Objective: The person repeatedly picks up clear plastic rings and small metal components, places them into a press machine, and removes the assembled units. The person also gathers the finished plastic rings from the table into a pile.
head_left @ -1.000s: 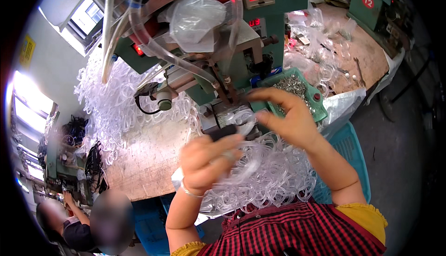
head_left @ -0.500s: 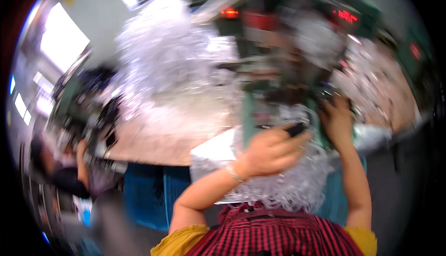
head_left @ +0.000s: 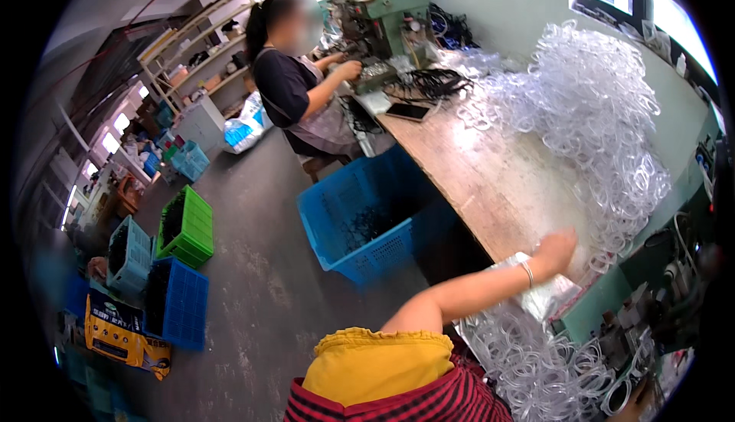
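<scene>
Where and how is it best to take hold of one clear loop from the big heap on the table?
Probably pinch a loop by its curve at the edge of the heap, from the bare tabletop near the left hand: loops lie low there; farther back, they pile high and look tangled.

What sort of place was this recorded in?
Probably a factory workshop, judging by the green metal bench machine, the big heap of clear plastic loops and the large blue plastic crate.

"Does the left hand (head_left: 555, 252) hold anything?"
"Can't tell; its grip is hidden."
"And the checked apron (head_left: 452, 397)?"
"Cut off below. The co-worker's head (head_left: 303, 24) is blurred; black pieces (head_left: 371, 223) in the blue crate (head_left: 381, 254) look too small to identify."
</scene>
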Available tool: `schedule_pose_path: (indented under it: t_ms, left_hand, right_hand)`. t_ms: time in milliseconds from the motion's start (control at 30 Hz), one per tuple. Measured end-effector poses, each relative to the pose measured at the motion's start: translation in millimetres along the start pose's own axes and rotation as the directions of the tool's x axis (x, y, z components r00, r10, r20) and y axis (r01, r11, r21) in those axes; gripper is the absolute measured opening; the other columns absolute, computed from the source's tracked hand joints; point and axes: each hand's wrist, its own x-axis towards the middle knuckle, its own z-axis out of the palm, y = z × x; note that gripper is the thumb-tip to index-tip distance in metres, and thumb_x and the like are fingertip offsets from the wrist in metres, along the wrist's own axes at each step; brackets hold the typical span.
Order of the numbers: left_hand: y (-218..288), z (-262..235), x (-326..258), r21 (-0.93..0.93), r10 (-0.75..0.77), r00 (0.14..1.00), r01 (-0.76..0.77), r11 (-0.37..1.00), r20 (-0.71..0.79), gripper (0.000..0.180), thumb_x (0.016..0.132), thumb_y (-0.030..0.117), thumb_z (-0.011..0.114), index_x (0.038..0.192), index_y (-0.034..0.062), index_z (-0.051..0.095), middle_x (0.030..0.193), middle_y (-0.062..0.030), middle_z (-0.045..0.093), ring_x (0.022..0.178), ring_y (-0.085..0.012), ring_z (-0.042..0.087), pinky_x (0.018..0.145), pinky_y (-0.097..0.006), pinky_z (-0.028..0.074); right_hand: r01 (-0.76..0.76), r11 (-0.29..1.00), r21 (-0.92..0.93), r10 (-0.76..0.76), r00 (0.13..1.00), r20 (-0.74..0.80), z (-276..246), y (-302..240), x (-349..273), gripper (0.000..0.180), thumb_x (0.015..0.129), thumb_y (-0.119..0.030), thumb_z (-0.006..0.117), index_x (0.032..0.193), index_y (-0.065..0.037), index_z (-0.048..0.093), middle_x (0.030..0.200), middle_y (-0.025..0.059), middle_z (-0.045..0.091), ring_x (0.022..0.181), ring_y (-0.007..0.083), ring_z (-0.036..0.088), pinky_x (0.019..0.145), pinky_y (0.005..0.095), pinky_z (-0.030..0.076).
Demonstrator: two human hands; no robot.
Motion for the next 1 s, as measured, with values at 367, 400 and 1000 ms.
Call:
schedule_pose_path:
  t_ms: [367,400,1000]
  left_hand:
    - [-94,-21,102,0.038,-0.039,0.997,0.037,0.999,0.072,0.024,0.082,0.026,0.065,0.09,0.0033,0.066,0.093,-0.0213,0.066,0.098,-0.0385,0.062,0.087,-0.049,0.048]
    - [-88,-31,95,0.03,-0.028,0.99,0.024,0.999,0.14,0.022,0.082,0.025,0.064,0.087,0.0036,0.064,0.09,-0.0198,0.066,0.095,-0.0387,0.06,0.084,-0.048,0.047]
    - [50,-84,-9,-0.962,-0.203,0.976,0.125,0.244,0.075,0.008,0.097,0.009,0.059,0.1,0.0039,0.053,0.085,-0.0048,0.06,0.077,-0.0143,0.062,0.071,-0.032,0.058]
  right_hand:
    - [0.145,0.936,0.322,-0.179,0.981,0.079,10,13,18,0.018,0.085,-0.002,0.065,0.102,0.001,0.069,0.097,0.0082,0.069,0.092,0.0172,0.064,0.085,0.0284,0.049]
    - [0.159,0.938,0.308,-0.177,0.984,0.032,-1,17,8,0.015,0.085,-0.003,0.065,0.099,0.001,0.07,0.094,0.0068,0.069,0.089,0.0155,0.063,0.083,0.0274,0.049]
    - [-0.194,0.501,0.843,-0.28,0.886,0.37,31,-127,10,0.047,0.072,-0.001,0.072,0.115,0.002,0.053,0.083,0.0053,0.066,0.081,0.0129,0.063,0.073,0.0273,0.049]
